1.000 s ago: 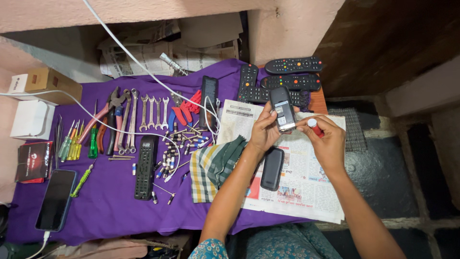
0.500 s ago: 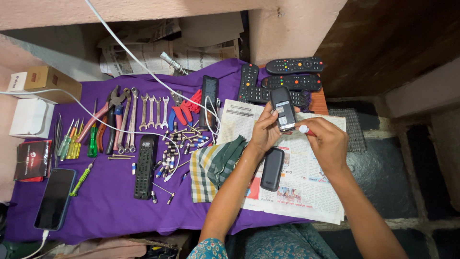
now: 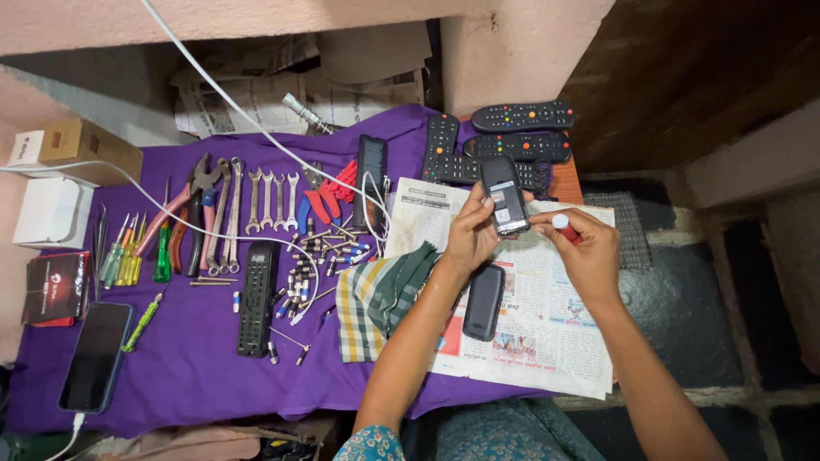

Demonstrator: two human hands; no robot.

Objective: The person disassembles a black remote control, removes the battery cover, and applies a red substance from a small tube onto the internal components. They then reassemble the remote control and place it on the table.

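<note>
Holding: left hand (image 3: 468,241) grips a small dark handset with grey inner panel (image 3: 503,196), raised over the spread newspaper sheet (image 3: 547,333).
Right hand (image 3: 588,252): pinches a small red-and-white cap (image 3: 564,225), at 3 o'clock of the handset.
Black oval back cover (image 3: 483,301): on the newspaper, 6 o'clock of the handset.
Black remote controls (image 3: 521,115): 12 o'clock.

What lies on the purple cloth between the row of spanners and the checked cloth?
In the head view, a scatter of small screws and bits lies between the spanners and the checked cloth, crossed by a white cable.
</note>
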